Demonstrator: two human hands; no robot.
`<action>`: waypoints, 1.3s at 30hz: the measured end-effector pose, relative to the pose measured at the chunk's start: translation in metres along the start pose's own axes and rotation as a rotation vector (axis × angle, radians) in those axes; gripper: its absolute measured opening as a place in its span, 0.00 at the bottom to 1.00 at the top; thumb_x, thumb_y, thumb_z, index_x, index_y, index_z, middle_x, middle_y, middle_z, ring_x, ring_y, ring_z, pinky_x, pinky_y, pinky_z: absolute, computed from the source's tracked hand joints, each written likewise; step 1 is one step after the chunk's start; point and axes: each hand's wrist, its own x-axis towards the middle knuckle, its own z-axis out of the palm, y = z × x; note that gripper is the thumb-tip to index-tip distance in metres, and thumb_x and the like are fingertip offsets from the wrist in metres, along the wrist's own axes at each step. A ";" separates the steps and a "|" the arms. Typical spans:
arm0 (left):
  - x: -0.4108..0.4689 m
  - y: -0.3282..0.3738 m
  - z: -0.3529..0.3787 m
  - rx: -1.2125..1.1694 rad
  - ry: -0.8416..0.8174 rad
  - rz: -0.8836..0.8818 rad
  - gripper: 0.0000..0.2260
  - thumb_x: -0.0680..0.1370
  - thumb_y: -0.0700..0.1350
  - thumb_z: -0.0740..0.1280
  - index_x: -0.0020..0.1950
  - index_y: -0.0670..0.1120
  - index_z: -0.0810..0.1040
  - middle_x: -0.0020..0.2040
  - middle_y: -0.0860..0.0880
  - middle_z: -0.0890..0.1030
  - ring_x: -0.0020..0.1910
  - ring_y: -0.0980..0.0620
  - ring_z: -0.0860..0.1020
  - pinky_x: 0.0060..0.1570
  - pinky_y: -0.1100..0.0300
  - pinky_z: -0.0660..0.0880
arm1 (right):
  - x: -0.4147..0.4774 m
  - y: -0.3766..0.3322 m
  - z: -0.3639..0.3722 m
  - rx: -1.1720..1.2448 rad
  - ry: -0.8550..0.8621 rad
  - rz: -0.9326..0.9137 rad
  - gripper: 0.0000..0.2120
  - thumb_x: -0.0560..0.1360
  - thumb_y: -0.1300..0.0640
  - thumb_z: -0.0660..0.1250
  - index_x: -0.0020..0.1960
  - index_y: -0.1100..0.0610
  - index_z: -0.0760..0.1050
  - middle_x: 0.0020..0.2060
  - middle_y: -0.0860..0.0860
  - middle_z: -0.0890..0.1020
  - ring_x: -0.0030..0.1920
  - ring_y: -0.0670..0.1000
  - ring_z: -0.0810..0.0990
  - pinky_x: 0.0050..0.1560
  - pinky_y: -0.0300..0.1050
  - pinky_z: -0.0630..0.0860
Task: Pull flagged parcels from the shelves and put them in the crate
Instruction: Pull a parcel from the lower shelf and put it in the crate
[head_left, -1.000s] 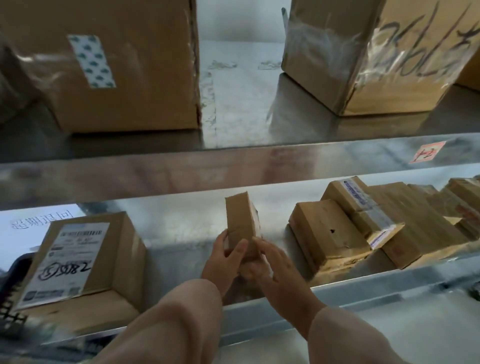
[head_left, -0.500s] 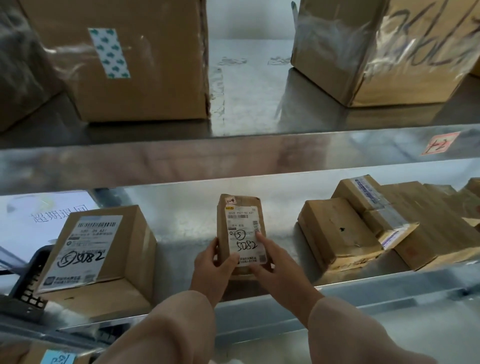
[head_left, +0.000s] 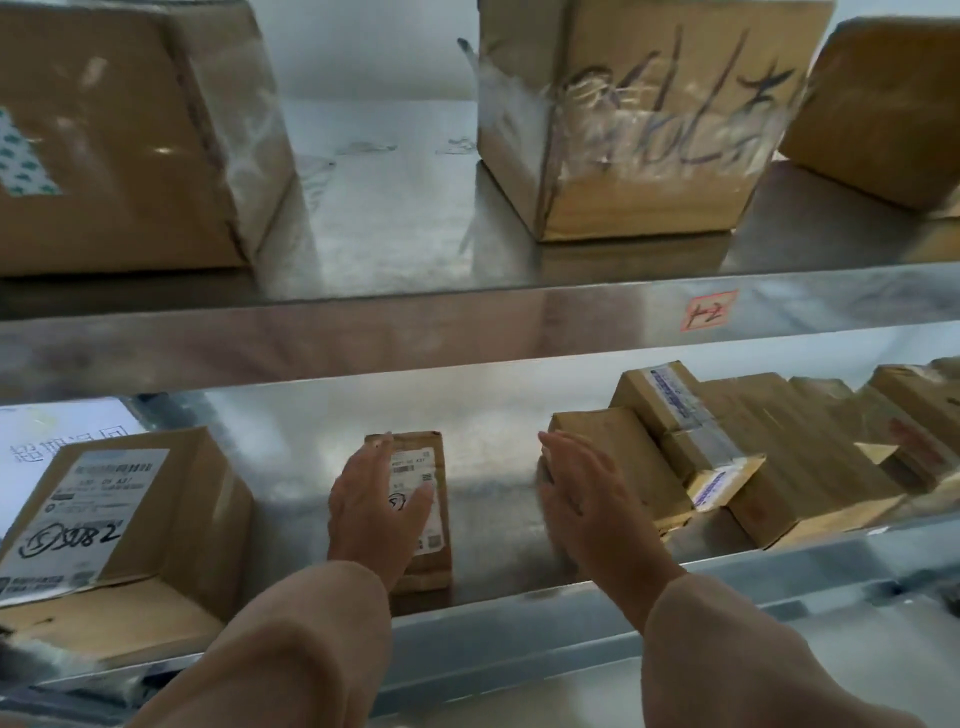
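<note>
A small brown parcel (head_left: 431, 462) with a white label lies flat on the lower metal shelf (head_left: 493, 457). My left hand (head_left: 376, 512) rests flat on top of it with the fingers spread. My right hand (head_left: 587, 499) is off the parcel, open and blurred, with its fingertips at the near corner of a flat brown parcel (head_left: 634, 462) to the right. A larger box (head_left: 104, 509) with a label marked "5082" stands at the left of the same shelf.
Several more parcels (head_left: 779, 447) are stacked at the right of the lower shelf. The upper shelf (head_left: 467, 332) carries three big cardboard boxes (head_left: 130, 135) (head_left: 639, 130) (head_left: 883, 104) and a pink tag (head_left: 709, 310) on its front edge.
The small parcel, held upright in both hands before, now lies flat on the shelf. My right hand has let go and moved right toward the stacked parcels.
</note>
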 end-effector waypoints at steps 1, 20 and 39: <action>0.000 0.014 0.006 0.010 0.002 0.070 0.29 0.78 0.54 0.64 0.77 0.52 0.57 0.76 0.47 0.61 0.75 0.46 0.59 0.74 0.47 0.55 | 0.001 0.011 -0.011 -0.015 0.020 0.014 0.17 0.78 0.47 0.61 0.66 0.41 0.66 0.68 0.43 0.68 0.67 0.46 0.67 0.65 0.32 0.59; -0.035 0.121 0.138 -0.112 -0.257 -0.043 0.30 0.78 0.53 0.66 0.77 0.50 0.58 0.72 0.49 0.67 0.68 0.50 0.69 0.67 0.56 0.68 | 0.003 0.100 -0.063 0.084 -0.262 0.281 0.28 0.77 0.46 0.64 0.74 0.41 0.57 0.77 0.46 0.53 0.76 0.52 0.53 0.72 0.51 0.57; -0.058 0.125 0.130 0.005 -0.160 -0.284 0.53 0.62 0.78 0.62 0.79 0.51 0.51 0.71 0.46 0.66 0.70 0.44 0.66 0.68 0.44 0.68 | -0.015 0.102 -0.068 0.539 -0.451 0.231 0.24 0.77 0.41 0.57 0.72 0.36 0.57 0.72 0.43 0.64 0.69 0.48 0.66 0.69 0.54 0.69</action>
